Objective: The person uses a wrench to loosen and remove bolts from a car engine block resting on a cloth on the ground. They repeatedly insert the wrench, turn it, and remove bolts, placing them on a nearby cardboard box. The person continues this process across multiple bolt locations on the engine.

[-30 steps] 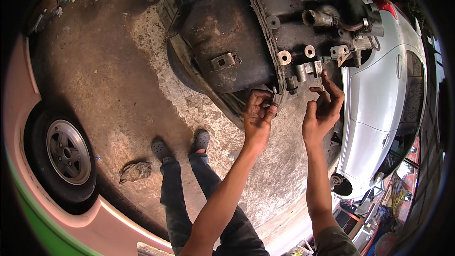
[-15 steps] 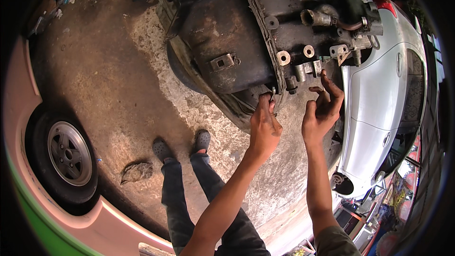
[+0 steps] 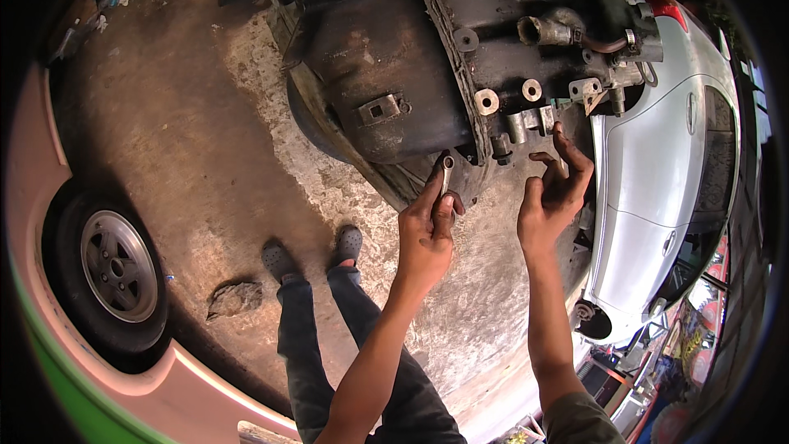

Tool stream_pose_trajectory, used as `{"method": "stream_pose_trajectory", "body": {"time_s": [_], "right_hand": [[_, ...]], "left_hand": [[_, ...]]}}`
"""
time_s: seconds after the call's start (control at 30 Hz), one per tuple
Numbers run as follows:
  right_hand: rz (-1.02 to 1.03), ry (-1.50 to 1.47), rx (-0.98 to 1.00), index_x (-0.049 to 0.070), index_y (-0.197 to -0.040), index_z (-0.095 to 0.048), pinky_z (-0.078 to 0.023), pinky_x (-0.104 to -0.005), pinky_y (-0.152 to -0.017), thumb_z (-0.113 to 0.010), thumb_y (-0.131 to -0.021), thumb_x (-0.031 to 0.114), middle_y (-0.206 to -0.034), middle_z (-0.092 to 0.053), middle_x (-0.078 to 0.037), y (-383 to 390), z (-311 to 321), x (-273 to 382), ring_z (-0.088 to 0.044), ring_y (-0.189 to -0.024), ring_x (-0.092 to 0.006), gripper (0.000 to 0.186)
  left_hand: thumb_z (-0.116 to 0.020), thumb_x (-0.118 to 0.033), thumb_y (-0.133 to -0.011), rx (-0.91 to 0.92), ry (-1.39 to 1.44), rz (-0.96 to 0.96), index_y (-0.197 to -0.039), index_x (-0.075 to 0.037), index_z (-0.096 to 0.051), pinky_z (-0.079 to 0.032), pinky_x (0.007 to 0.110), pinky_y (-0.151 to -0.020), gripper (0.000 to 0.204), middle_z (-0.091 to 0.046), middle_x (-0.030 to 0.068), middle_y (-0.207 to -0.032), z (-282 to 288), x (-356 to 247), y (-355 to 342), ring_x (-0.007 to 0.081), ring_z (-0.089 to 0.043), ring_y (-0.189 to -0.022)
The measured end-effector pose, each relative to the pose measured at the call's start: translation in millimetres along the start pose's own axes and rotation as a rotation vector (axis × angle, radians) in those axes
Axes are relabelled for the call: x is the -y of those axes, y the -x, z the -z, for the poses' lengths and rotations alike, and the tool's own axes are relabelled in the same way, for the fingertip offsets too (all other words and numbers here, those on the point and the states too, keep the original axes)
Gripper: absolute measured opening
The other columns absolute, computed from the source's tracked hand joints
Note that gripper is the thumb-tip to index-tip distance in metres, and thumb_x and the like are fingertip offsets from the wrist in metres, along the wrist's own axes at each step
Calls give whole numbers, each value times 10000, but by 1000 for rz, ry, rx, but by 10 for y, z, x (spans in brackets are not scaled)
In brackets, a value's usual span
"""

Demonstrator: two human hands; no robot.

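A small ring-ended wrench [image 3: 446,179] is pinched between the thumb and fingers of my left hand [image 3: 425,238], its ring pointing up and away from me. That hand is just below the lower edge of a large, greasy dark engine assembly [image 3: 362,62], close to its flange seam. My right hand [image 3: 555,205] has its index finger stretched up to a metal lug [image 3: 538,121] on the engine's near side; whether the fingertip touches is hard to tell. Its other fingers are loosely bent and apart, and nothing shows in them.
At the right stands a silver car [image 3: 645,189]. A pinkish-orange vehicle body [image 3: 205,386] with a wheel [image 3: 119,267] curves round the left. My feet in grey clogs [image 3: 348,240] stand on stained concrete, near a crumpled grey lump [image 3: 234,300]. Clutter lies at the lower right.
My left hand has drawn back from the flange, moving left and slightly toward me, and the wrench now shows plainly. My right hand stays at the lug, hardly moved.
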State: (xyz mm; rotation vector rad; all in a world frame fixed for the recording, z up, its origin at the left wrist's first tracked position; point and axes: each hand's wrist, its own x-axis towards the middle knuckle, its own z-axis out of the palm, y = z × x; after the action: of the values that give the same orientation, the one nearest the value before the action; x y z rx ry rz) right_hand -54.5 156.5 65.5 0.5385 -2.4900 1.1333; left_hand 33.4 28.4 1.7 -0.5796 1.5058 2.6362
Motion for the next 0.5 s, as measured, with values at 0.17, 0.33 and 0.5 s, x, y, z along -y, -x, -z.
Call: {"method": "stream_pose_trajectory", "body": {"time_s": [0.17, 0.33, 0.5], "right_hand": [[5, 25, 18, -62, -1263, -423, -539, -332, -789, -433, -726, -176, -1367, -536, -265, -5, 32, 7, -647, -876, -144, 549], [-8, 5, 2, -54, -1273, -424, -537, -324, -785, -439, -723, -173, -1378, -532, -255, 4, 4, 24, -628, -826, -122, 564], [-28, -16, 0, -60, -1279, -420, -542, -328, -791, -429, -732, -169, -1404, -502, -254, 16, -10, 47, -637, -916, -154, 558]], "left_hand": [[-618, -162, -981, 159, 128, 351, -1433, -124, -526, -428, 207, -550, 463, -614, -7, -946, 334, -615, -90, 52, -503, -781], [-616, -98, -966, 237, 153, 589, -1402, -110, -560, -450, 230, -581, 440, -583, 16, -1068, 475, -939, -285, 90, -509, -814], [-574, -39, -955, 401, 68, 591, -1398, -38, -531, -578, 312, -629, 445, -541, 40, -989, 466, -1033, -405, 118, -508, -777]]}}
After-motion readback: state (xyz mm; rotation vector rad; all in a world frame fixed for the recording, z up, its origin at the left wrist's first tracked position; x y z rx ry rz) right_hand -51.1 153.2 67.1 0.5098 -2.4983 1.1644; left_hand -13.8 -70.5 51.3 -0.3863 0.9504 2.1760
